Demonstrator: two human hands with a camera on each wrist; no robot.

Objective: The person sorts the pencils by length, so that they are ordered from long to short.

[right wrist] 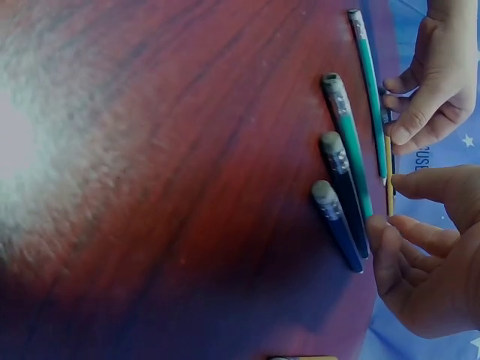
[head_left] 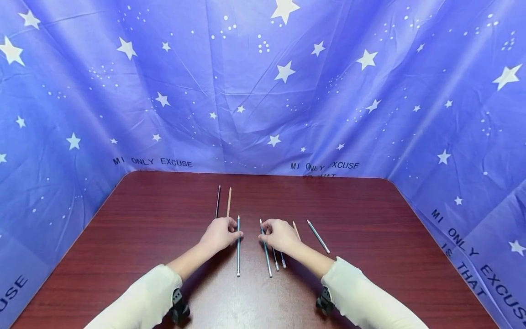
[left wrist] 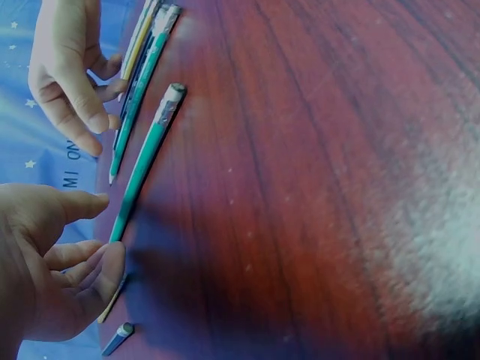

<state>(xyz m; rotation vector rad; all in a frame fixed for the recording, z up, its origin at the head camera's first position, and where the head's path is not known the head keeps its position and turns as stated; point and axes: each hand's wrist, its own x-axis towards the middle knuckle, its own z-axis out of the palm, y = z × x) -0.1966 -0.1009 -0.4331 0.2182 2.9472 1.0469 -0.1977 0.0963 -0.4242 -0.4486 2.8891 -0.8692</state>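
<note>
My left hand (head_left: 220,233) is at a green pencil (head_left: 238,256) lying lengthwise on the table. Its thumb tip overlaps the pencil in the head view, while the left wrist view shows thumb and fingers spread apart. Across a gap, my right hand (head_left: 281,234) is over a second green pencil (head_left: 267,260), thumb and fingertips near its pointed end and apart from each other. Beside that pencil lie a dark pencil (right wrist: 345,195) and a blue pencil (right wrist: 339,225), their pointed ends partly hidden by the hand in the head view. All three show eraser ends towards me.
Beyond the left hand lie a dark pencil (head_left: 218,201) and a tan pencil (head_left: 229,201). Another tan pencil (head_left: 296,230) shows behind the right hand, with a slanted pencil (head_left: 318,236) further right. Blue star-printed cloth (head_left: 246,91) surrounds the reddish-brown table (head_left: 349,205).
</note>
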